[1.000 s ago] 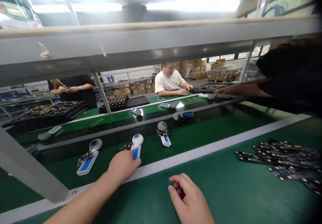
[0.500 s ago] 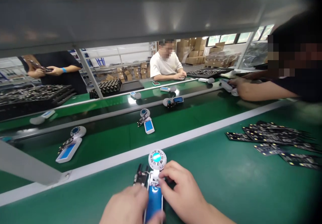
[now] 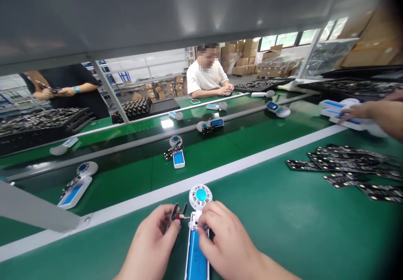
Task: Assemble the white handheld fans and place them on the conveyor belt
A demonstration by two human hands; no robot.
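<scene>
Grey steel brace (image 3: 31,204) cuts across the lower left corner, and beyond it a white handset with a blue panel (image 3: 75,192) rides the dark conveyor belt (image 3: 126,175) with a small board lying on it. Another such handset (image 3: 178,159) sits further along the belt, its board lying across it. Nearer, the left hand (image 3: 151,242) is partly cut off by the bottom of the view. Its thumb and fingertips pinch a small black circuit board (image 3: 174,217), which stands tilted, its lower end hidden behind the fingers. A thin lead seems to run from this board toward the handset, but it is too fine to be sure.

Between the hands, a white handset (image 3: 195,255) lies lengthwise on the green bench mat (image 3: 267,238), its blue panel running off the bottom of the view. Its round vented head (image 3: 200,196) reaches almost to the white belt rail (image 3: 201,174) without overlapping it. The board is just left of the handset's neck, raised off the mat. The right hand (image 3: 228,242) curls over that neck, fingertips pressed on it, hiding most of the join.

Well apart to the right, loose black circuit boards (image 3: 343,166) overlap on the mat. Past them, a co-worker's hand (image 3: 359,114) rests on a pile of white handsets (image 3: 343,112), cut off by the right edge.
</scene>
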